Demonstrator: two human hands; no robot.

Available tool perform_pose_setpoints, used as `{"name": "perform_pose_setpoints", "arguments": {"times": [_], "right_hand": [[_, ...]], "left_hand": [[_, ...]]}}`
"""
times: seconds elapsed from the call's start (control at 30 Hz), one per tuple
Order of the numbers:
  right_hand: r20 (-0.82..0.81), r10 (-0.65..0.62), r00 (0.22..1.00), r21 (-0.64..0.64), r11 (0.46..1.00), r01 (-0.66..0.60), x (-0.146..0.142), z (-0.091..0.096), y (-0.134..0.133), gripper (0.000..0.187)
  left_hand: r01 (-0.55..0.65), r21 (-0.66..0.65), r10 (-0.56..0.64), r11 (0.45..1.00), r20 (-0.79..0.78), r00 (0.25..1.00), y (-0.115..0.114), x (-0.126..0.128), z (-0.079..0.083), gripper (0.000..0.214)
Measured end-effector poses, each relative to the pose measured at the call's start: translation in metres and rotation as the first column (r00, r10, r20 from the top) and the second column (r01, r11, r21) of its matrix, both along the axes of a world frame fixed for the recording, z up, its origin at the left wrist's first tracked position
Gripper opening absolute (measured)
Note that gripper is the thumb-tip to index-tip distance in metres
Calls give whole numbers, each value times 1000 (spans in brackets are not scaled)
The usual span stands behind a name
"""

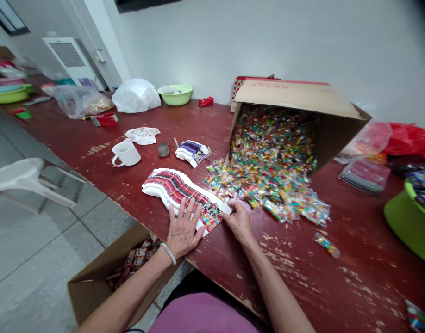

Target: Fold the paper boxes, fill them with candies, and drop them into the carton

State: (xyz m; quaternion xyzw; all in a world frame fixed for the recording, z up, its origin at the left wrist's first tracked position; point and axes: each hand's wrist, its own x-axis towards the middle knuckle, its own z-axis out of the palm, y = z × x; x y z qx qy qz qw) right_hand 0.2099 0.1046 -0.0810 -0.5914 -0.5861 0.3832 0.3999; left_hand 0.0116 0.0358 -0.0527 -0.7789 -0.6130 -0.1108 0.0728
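Observation:
My left hand (183, 225) lies flat with fingers spread on the near end of a fanned row of printed paper bags (174, 188) on the dark red table (337, 273). My right hand (237, 218) is just right of it, its fingers curled at the edge of the nearest bag (212, 215); whether they grip it I cannot tell. A tipped cardboard box (303, 99) spills a heap of small wrapped candies (268, 171) right behind my right hand. One loose candy packet (326, 244) lies to the right.
A white mug (126, 153), a smaller bag stack (192, 151) and a small dark object (163, 149) stand behind the row. An open carton (104, 273) of filled packets sits on the floor at my left. Green basins (409, 222), plastic bags and a white stool (25, 178) surround.

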Motion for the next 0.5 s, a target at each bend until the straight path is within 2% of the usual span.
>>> {"name": "perform_pose_setpoints", "arguments": {"times": [0.07,0.13,0.33,0.5], "right_hand": [[-75,8,997,-32,999,-10,2,-1,2,24],[-139,13,990,-72,997,-23,3,1,3,24],[-280,50,959,-209,972,-111,8,13,-2,36],[-352,90,932,-238,954,-182,13,17,-8,54]], "left_hand": [[1,5,-1,1000,-2,1000,-1,0,-1,61],[1,7,-1,1000,-3,1000,-1,-1,-2,61],[14,20,-14,1000,14,1000,-2,-5,-1,60],[6,55,-8,998,38,999,-5,-7,0,63]]}}
